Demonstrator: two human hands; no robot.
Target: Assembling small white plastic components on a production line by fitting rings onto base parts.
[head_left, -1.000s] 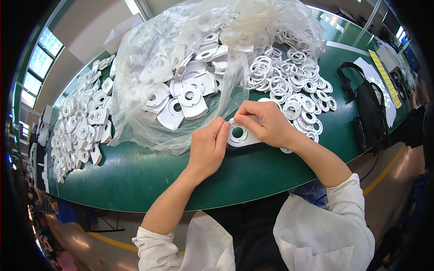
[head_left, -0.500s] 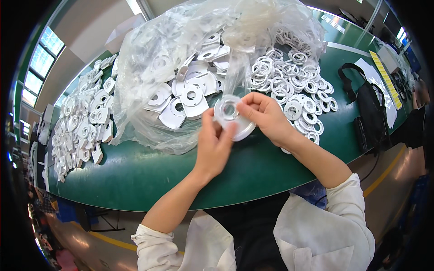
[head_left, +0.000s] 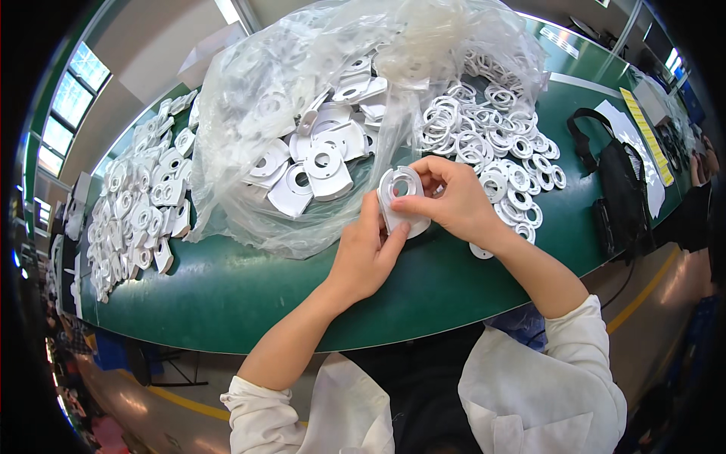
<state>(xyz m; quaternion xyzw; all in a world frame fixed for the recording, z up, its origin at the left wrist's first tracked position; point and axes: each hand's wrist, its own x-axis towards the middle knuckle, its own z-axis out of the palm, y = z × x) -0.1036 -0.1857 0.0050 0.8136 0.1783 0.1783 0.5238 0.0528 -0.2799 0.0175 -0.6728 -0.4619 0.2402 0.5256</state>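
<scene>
My left hand (head_left: 364,253) grips a white plastic plate (head_left: 412,230) with a round hole, thumb across its lower part, above the green table. Against the plate's face lies a white ring (head_left: 385,189); I cannot tell whether it is seated. My right hand (head_left: 457,203) is closed at the ring's right side, its thumb stretched over the opening and its other fingers partly hidden behind. Similar white plates (head_left: 327,172) lie in a clear plastic bag (head_left: 249,189) beyond my hands. Loose white rings (head_left: 495,185) are heaped to the right.
Far left on the green table (head_left: 227,299) is a spread pile of white plates with rings (head_left: 141,219). A black bag (head_left: 618,181) with a strap lies at the right, by white paper (head_left: 643,163) and a yellow strip (head_left: 645,132). The table's curved front edge runs before me.
Both hands have shifted slightly right with the plate. The plate now stands more upright and is less blurred. My right thumb has moved down over the ring's opening.
</scene>
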